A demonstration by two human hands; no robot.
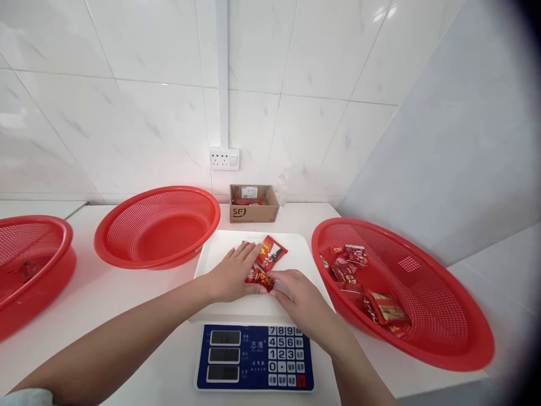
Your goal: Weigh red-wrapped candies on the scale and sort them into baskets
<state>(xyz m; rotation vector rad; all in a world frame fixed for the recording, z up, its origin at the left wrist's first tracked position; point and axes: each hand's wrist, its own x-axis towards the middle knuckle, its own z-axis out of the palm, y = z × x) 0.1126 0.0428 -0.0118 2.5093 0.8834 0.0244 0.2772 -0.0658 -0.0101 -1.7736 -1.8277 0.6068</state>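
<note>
A white electronic scale (236, 309) stands in front of me, with several small red snack packets (270, 254) bunched on its pan. The packets carry yellow lettering. Over the left side of this bunch lies my left hand (236, 270), its fingers stretched out and its thumb near the lower packet; part of the packets is hidden beneath it. From the right, my right hand (302, 299) has its thumb and forefinger at the edge of the lower red packet (260, 277), gripping it there.
Red plastic baskets stand around the scale: the right basket (443, 293) has several packets in it, the back-left basket (158, 262) shows a bare bottom, and the far-left basket (38, 223) is cut off. A cardboard box (256, 213) stands by the tiled wall.
</note>
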